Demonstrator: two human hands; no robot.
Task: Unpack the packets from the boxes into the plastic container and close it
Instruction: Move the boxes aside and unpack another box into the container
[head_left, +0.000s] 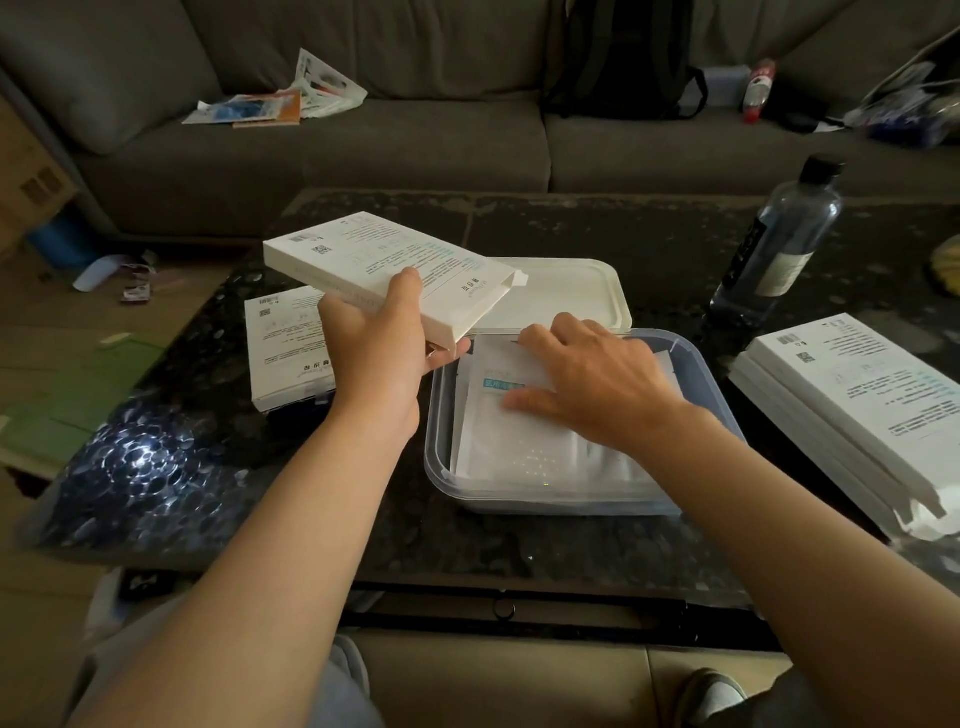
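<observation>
My left hand (382, 343) holds a flat white box (363, 262) in the air above the table, its open end tilted down to the right. A clear plastic container (722, 410) stands in the middle of the table with white packets (524, 447) lying inside. My right hand (592, 379) rests flat on the top packet, fingers spread. The container's white lid (576, 291) lies just behind it. Another white box (283, 348) lies to the left, partly hidden by my left hand. A stack of white boxes (852, 405) sits at the right.
A water bottle with a black cap (779, 244) stands at the back right of the dark stone table (597, 228). A grey sofa (415, 130) behind holds papers, a black backpack (628, 57) and a red-labelled bottle. Litter lies on the floor at left.
</observation>
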